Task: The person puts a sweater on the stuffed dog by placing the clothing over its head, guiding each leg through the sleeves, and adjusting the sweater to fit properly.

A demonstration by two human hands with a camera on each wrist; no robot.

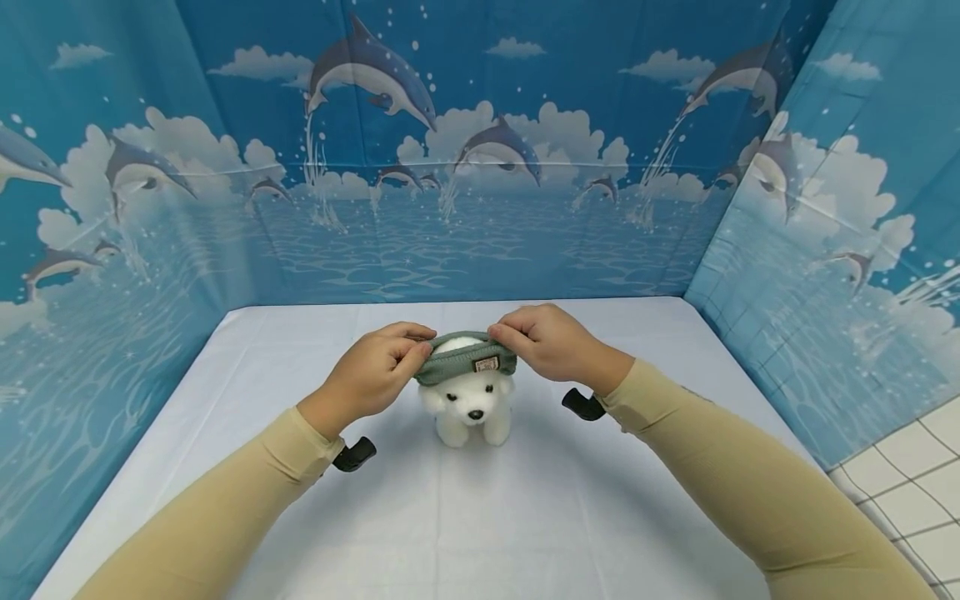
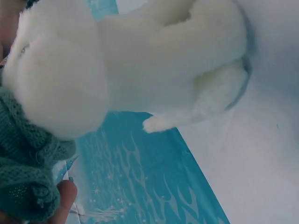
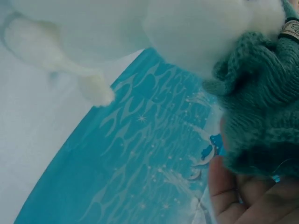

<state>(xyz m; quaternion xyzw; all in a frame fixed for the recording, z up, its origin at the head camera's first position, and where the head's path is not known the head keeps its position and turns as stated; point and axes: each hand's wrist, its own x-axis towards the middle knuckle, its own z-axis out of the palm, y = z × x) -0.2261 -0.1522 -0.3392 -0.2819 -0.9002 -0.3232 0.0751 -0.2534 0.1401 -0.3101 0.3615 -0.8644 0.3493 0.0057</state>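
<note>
A white plush dog (image 1: pixel 476 398) stands upright on the table, facing me. Round the top of its head sits a green knitted garment (image 1: pixel 453 365) with a small sewn-on label; white fur shows through its opening. My left hand (image 1: pixel 372 372) pinches the garment's edge on the left, and my right hand (image 1: pixel 558 343) pinches it on the right. From the left wrist, the garment (image 2: pixel 25 140) appears bunched against the dog's head (image 2: pixel 60 70). In the right wrist view, the ribbed knit (image 3: pixel 264 102) hangs in folds above my fingers (image 3: pixel 223 186). Part of each hand is out of frame there.
White cloth (image 1: pixel 450 533) covers the table. Blue dolphin-print curtains (image 1: pixel 480 233) stand along the back and both sides. A black wrist device (image 1: pixel 354 454) juts from below the left sleeve, another (image 1: pixel 583 404) from below the right. White tiles (image 1: pixel 911 475) show at the lower right.
</note>
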